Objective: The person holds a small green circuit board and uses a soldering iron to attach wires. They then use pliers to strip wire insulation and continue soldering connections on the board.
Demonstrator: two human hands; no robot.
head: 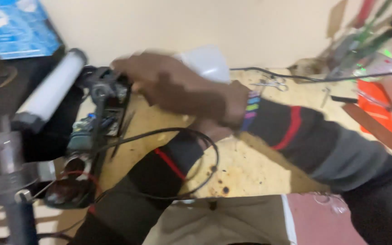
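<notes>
While gripping white bulb (205, 61) over circuit board (91, 124), right hand (178, 88) fingers closed, left hidden: risking snagging black cable (196, 149).

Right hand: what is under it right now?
Under the right hand, a white dome-shaped bulb cover pokes out behind the knuckles, beside a black device with an exposed circuit board. The left hand is almost wholly covered; only its wrist shows.

A repair workshop — stained workbench (250, 168); loose wires (205, 154); scattered tools (273, 84).
</notes>
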